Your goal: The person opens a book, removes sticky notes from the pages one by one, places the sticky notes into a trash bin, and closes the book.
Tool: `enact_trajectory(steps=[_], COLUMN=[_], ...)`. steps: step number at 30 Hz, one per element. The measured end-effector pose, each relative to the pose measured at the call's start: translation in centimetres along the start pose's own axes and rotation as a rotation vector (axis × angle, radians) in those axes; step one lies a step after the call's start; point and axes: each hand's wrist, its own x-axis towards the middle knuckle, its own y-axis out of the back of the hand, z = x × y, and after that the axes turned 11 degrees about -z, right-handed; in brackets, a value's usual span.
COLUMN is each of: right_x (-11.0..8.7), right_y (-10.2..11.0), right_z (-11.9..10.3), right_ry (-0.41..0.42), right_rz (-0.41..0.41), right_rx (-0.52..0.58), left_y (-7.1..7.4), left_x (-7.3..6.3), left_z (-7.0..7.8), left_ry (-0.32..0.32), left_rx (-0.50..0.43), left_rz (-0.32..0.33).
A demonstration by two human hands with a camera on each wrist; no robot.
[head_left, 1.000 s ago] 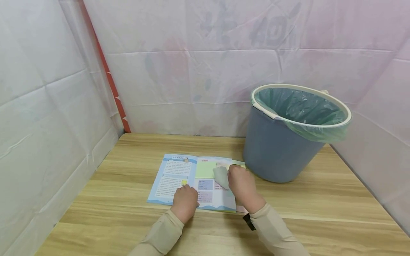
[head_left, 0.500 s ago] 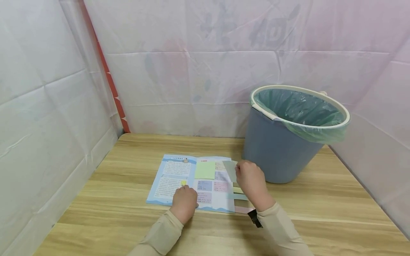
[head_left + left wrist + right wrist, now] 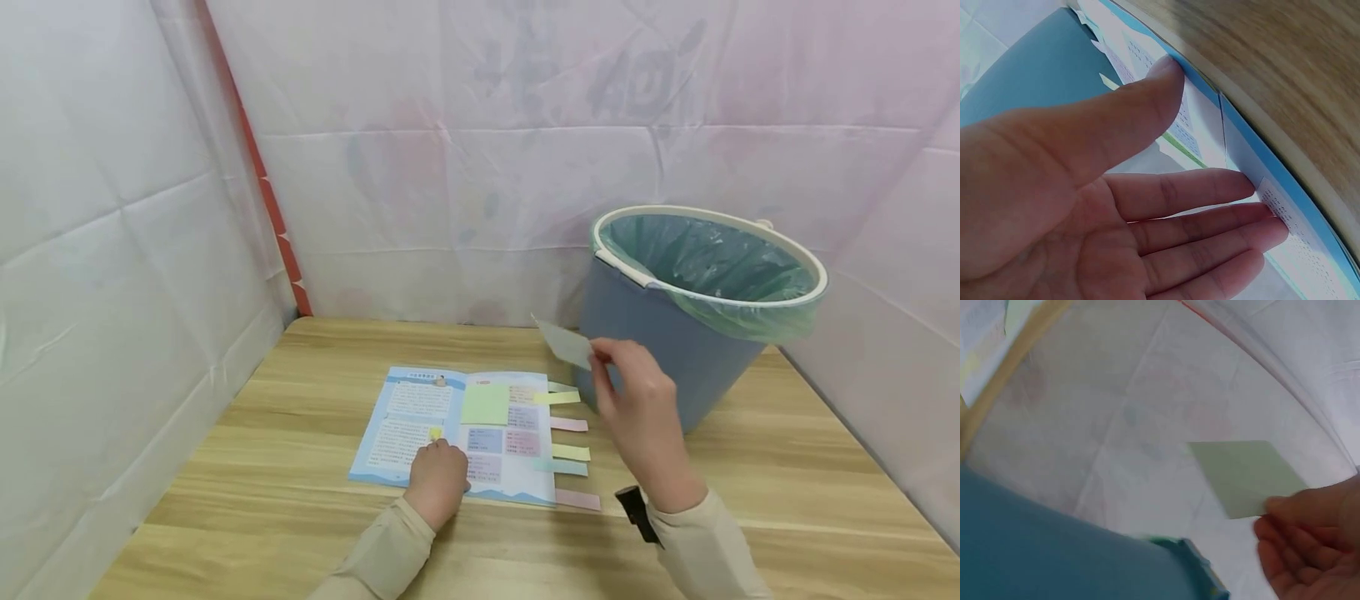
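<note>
An open booklet (image 3: 401, 429) with blue-edged printed pages lies on the table. My left hand (image 3: 437, 482) rests at its lower middle; in the left wrist view its fingers are nearly straight, fingertips and thumb on the pages near the fold. My right hand (image 3: 637, 400) is raised to the right of the booklet and pinches a pale green sticky note (image 3: 1247, 478) by one corner between thumb and forefinger. A light green sticky note (image 3: 484, 405) lies on the right page, and a small yellow one (image 3: 435, 433) on the left page.
Several coloured paper tabs, such as a pink tab (image 3: 568, 425), stick out from the booklet's right edge. A blue-grey bin (image 3: 637, 333) with a white rim and green liner bag (image 3: 720, 267) stands at the back right. White sheeting (image 3: 450, 200) hangs behind the wooden table (image 3: 247, 467).
The right hand has lifted the pale green sticky note off the right page and moved up and right towards the bin, uncovering the tabs. The left hand has stayed on the booklet.
</note>
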Motion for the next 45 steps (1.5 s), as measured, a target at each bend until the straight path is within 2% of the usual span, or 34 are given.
enact_trajectory(steps=[3,6,8,10,13,20,29,33,39,45], right_x=[1.3,2.9,3.9,4.7,5.7,6.9,7.2,7.2,7.2,7.0], right_y=[1.4,2.7,3.5,4.4,5.6,7.4,7.9,7.9,7.9,7.3], right_z=[-0.1,0.4,1.2,2.1,3.8,7.0,8.5,8.6,8.4,6.5], right_ry=[0.054,0.046,0.02,-0.013,-0.063,-0.174,-0.288,-0.33,-0.341,-0.244], right_rz=[0.202,0.388,0.46,0.48,0.431,0.2,0.033,0.001,-0.003,0.058], right_rx=[0.0,-0.025,-0.048,-0.076,-0.123,-0.223,-0.278,-0.269,-0.253,-0.235], left_y=[0.0,0.0,0.0,-0.1,-0.2,-0.4,-0.3,-0.3,-0.3,-0.3], left_x=[-0.1,-0.2,-0.1,-0.1,0.0,0.1,0.0,0.0,-0.1,-0.1], left_z=[0.0,0.1,0.1,0.1,0.0,0.0,0.1,0.1,0.2,0.2], left_ry=[0.001,0.007,0.012,0.015,0.015,0.007,-0.008,-0.006,-0.006,-0.006], left_rx=[0.01,0.017,0.023,0.024,0.021,0.024,0.041,0.044,0.045,0.032], left_rz=[0.011,0.013,0.009,0.007,0.006,0.008,0.021,0.037,0.048,0.042])
